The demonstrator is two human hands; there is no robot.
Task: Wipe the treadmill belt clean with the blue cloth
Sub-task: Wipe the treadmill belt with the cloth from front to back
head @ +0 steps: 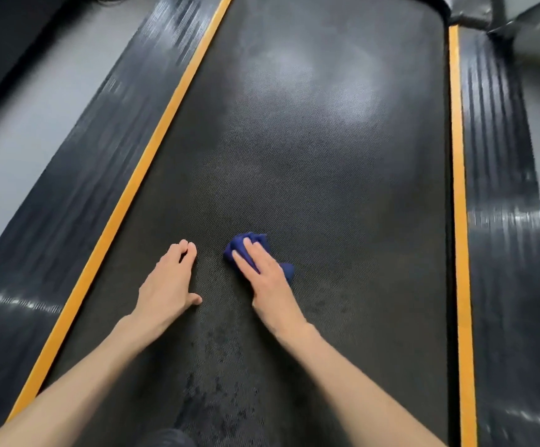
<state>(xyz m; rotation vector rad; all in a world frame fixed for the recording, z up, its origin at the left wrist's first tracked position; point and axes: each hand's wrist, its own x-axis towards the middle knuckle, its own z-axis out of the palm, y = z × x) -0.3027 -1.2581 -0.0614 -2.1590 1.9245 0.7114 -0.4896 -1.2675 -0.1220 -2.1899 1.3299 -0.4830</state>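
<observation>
On the black treadmill belt, seen from the head camera, a person leans forward with both bare arms out. The right grip lies flat on a bunched blue cloth and presses it against the textured rubber near the belt's middle, closer to the viewer than to the far end. Its fingers lie straight across the top of the cloth rather than curling round it, a hold that suits pushing the wad along the belt; the thumb is hidden, so whether it tucks under cannot be told. Just to the left and apart from the cloth, the left grip rests spread and holding nothing, palm down on the belt, seemingly placed to carry the person's weight while the other arm works. Dark speckled marks lie on the belt between the forearms, and a pale sheen shows toward the far end, suggesting much of the belt is yet to be wiped. Orange strips edge the belt on both sides, with ribbed black side rails beyond them and grey floor to the left. No bucket, bottle or other container appears in the frame, and the cloth is the only cleaning item visible.
</observation>
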